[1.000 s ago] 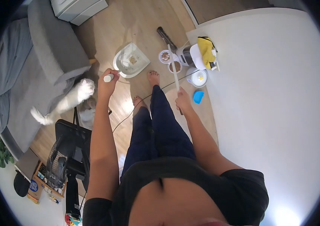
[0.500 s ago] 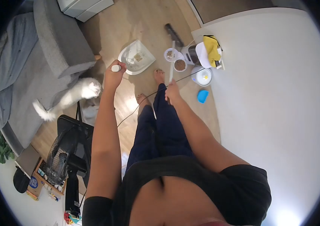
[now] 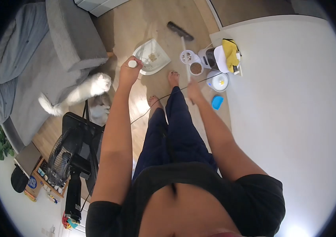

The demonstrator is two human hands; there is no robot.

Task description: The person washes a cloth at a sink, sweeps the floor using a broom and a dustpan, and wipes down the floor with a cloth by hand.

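Observation:
My left hand is closed around the white upright handle of a long-handled dustpan, its round end cap showing at the top of the fist. The white dustpan rests on the floor with some small debris inside. My right hand, slightly blurred, grips the pale stick of a broom. The dark broom head lies on the floor beyond the dustpan, to its right. The stick crosses in front of two white pet bowls, one filled with brown kibble, the other holding paler pieces.
A pet feeder with a yellow cloth, a white round fountain and a blue scoop stand along the right wall. A cable crosses the floor. On the left are a white cat, another cat, a sofa and a fan.
The broom head has swung farther away and leftward relative to the bowls. My right hand has shifted right with the stick. The view has shifted slightly; the dustpan stays beside my feet.

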